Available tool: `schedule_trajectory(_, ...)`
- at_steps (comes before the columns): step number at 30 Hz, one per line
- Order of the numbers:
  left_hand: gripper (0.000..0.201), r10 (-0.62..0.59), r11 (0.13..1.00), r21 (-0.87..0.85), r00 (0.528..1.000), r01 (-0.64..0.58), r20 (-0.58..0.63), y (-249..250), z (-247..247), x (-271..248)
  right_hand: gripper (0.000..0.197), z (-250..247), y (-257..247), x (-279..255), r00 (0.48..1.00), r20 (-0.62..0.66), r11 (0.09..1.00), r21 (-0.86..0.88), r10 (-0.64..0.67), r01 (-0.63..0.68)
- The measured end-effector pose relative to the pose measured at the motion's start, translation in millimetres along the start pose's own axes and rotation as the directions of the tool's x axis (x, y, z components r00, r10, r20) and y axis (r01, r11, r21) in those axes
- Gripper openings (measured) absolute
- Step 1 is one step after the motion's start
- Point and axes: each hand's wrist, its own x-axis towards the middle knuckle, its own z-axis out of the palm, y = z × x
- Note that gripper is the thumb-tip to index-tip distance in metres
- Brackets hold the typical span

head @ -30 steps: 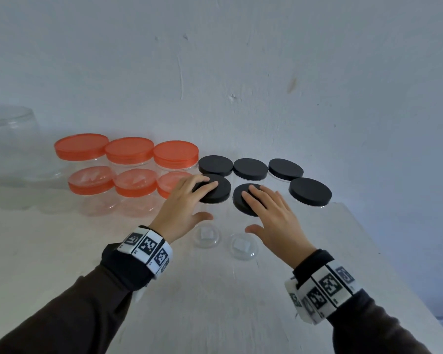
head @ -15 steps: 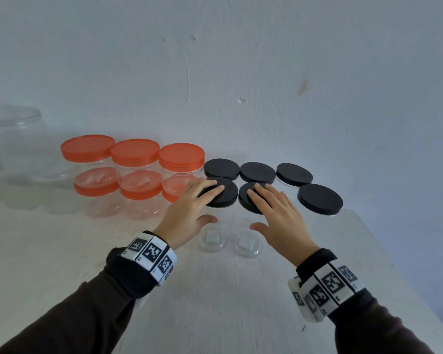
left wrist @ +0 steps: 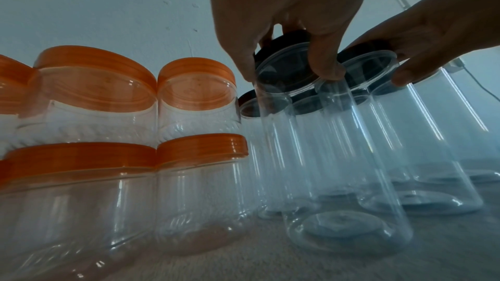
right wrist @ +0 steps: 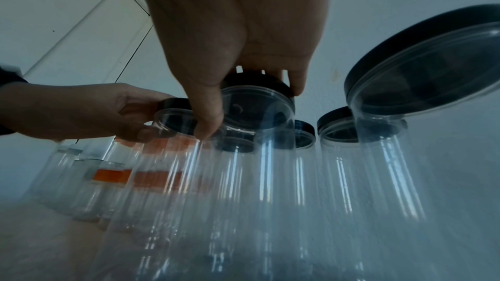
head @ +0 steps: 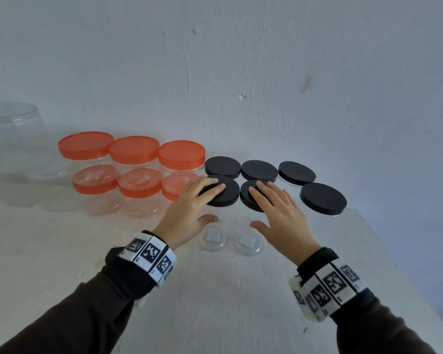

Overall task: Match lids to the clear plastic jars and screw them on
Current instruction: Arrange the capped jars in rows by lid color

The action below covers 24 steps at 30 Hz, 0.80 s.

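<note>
Sleeves (head: 69, 310) in dark cloth, banded at the wrists with black-and-white marker tags (head: 149, 254), are seen nearest, at 7 and 5 o'clock of the head view, above the white worktop (head: 215, 302). Beyond them, at the centre, two tall clear jars stand just beside each other, their bases visible through the walls. The left hand (head: 189, 213) is laid over the left black lid (head: 221, 191), its fingers (left wrist: 323, 65) curled down round the rim with the thumb against the clear jar (left wrist: 324, 157) just below it; the lid is gripped. The right hand (head: 279, 213) is set likewise on the right black lid (head: 251, 198), fingers (right wrist: 297, 80) and thumb curled round its edge on top of its jar (right wrist: 265, 178). Whether either lid is fully screwed home cannot be told. At 2 o'clock a further black-lidded jar (head: 322, 199) stands apart near the worktop edge. Farther back, toward 12 o'clock, three more black lids (head: 259, 170) are lined against the wall. At 10 o'clock six orange-lidded jars (head: 133, 149) are ranged in two rows, and farthest left a large clear container (head: 13, 139) is seen.
</note>
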Motion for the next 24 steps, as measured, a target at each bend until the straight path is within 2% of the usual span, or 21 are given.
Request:
schedule_trajectory(11,0.069,-0.002,1.000,0.026,1.000,0.003,-0.031,2.7,0.8,0.1,0.076,-0.3,-1.1,1.8,0.999,0.034,1.000,-0.019,0.016,-0.015)
schedule_trajectory(20,0.062,0.018,0.997,0.077,1.000,-0.018,0.004,5.7,-5.5,4.8,0.074,-9.6,2.3,0.0,0.993,0.121,0.998,0.064,-0.001,-0.007)
schedule_trajectory(22,0.062,0.011,0.996,0.088,1.000,-0.011,-0.003,9.3,-6.7,9.0,0.069,-15.5,6.7,-1.3,0.996,0.090,0.994,0.101,0.021,-0.030)
schedule_trajectory(24,0.059,0.028,0.997,0.069,1.000,-0.027,-0.012,15.5,-6.8,15.1,0.062,-23.4,15.5,-4.0,0.996,-0.005,0.988,0.124,0.089,-0.088)
